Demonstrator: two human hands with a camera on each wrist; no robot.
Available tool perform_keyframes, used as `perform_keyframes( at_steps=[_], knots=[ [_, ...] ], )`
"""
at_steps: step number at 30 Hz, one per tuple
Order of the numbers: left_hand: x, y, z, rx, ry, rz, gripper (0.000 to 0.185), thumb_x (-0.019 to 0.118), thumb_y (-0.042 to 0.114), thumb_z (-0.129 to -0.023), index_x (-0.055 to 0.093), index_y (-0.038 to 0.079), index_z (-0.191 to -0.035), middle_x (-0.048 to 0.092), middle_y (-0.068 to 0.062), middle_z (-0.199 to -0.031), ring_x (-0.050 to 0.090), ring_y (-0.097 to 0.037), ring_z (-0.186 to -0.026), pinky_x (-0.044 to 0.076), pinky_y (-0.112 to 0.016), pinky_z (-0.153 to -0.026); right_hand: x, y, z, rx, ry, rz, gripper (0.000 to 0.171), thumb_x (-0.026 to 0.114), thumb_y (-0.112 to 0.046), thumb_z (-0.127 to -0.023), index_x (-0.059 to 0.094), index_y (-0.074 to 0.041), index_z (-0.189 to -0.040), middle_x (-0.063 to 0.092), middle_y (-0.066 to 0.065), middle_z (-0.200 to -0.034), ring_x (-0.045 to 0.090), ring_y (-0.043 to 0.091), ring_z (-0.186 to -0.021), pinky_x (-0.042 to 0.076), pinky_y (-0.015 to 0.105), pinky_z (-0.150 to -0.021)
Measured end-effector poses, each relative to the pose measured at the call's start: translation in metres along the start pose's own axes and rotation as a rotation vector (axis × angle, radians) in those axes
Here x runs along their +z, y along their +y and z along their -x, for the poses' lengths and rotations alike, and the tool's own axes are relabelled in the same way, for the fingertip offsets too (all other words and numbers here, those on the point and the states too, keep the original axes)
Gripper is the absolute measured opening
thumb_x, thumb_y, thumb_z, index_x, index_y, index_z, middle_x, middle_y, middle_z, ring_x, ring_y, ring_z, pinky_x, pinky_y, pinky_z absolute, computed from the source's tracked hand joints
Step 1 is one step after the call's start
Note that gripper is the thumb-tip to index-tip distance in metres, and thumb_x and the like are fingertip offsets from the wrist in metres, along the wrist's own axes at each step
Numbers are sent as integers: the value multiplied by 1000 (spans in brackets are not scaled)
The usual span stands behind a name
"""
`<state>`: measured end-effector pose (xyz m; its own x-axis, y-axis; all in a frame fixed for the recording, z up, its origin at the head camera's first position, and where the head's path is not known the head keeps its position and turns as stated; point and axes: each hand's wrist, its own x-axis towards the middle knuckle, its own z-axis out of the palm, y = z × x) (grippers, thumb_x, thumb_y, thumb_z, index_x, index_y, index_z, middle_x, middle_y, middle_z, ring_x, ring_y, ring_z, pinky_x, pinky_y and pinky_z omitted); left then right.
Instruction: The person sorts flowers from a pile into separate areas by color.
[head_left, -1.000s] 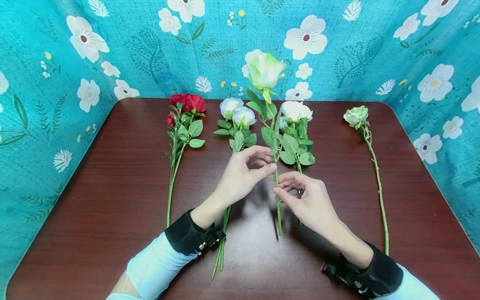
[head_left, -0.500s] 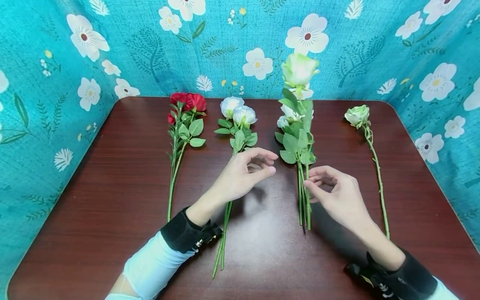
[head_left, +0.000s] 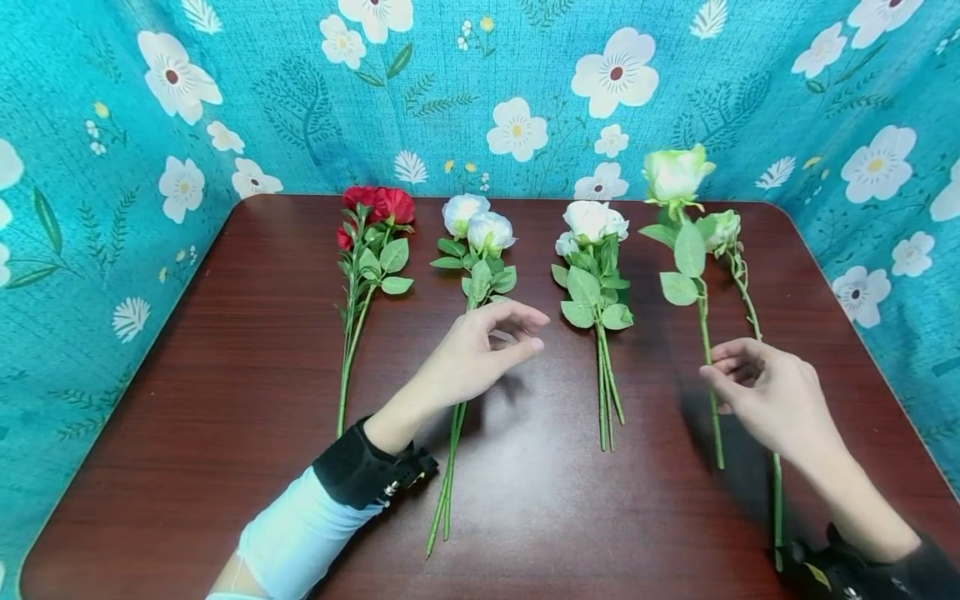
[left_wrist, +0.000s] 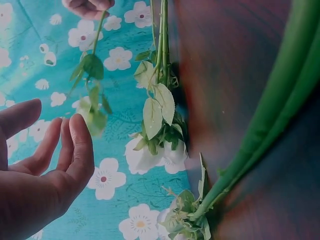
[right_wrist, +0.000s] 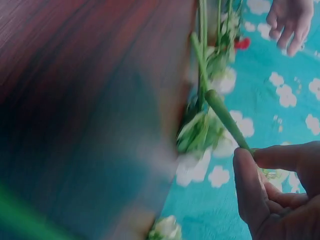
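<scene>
head view: right hand (head_left: 765, 392) pinches green-white rose (head_left: 675, 173) stem; left hand (head_left: 480, 354) loose, holding nothing

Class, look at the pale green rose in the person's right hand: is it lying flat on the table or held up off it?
Held up: the right hand pinches the pale green rose by its stem, bloom raised above the brown table.

The right hand (head_left: 772, 396) pinches a pale green rose (head_left: 676, 173) by its stem.
</scene>
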<state>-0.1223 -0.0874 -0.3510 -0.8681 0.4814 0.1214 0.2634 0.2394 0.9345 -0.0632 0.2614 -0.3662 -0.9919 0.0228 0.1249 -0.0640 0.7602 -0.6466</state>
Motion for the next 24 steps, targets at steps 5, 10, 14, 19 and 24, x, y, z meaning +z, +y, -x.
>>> perform_keyframes(
  at_steps=[5, 10, 14, 19, 24],
  knots=[
    [-1, -1, 2, 1, -11, -10, 25, 71, 11, -97, 70, 7, -121, 71, -5, -108, 65, -15, -97, 56, -34, -89, -14, 17, 2, 45, 10, 68, 20, 73, -15, -95, 67, 2, -106, 69, 14, -89, 67, 7, -57, 54, 22, -50],
    [-1, -2, 2, 7, -20, -13, 25, 71, 12, -97, 70, 7, -122, 70, -2, -109, 65, -14, -97, 55, -37, -90, -21, 35, 2, 85, -11, 134, 22, 72, -15, -95, 66, 3, -106, 71, 12, -86, 67, 10, -53, 49, 19, -54],
    [-1, -3, 3, 8, -21, -19, 25, 71, 11, -97, 70, 7, -121, 70, -2, -109, 66, -14, -96, 56, -38, -90, -23, 48, -1, 91, -73, 198, 20, 72, -11, -94, 64, 6, -101, 69, 8, -79, 64, 15, -53, 47, 26, -52],
    [0, -5, 3, 1, -21, -31, 25, 71, 11, -97, 71, 8, -121, 70, 0, -108, 65, -13, -96, 56, -32, -88, -22, 57, -6, 75, -172, 296, 16, 72, -5, -90, 63, 8, -93, 64, 8, -74, 59, 21, -60, 45, 36, -53],
    [0, -4, 4, 6, -24, -34, 25, 71, 11, -97, 70, 8, -122, 70, 0, -109, 65, -13, -97, 56, -33, -89, -21, 62, -10, 39, -195, 361, 16, 74, -5, -86, 62, 6, -87, 58, 10, -73, 55, 28, -67, 42, 39, -56]
  ],
)
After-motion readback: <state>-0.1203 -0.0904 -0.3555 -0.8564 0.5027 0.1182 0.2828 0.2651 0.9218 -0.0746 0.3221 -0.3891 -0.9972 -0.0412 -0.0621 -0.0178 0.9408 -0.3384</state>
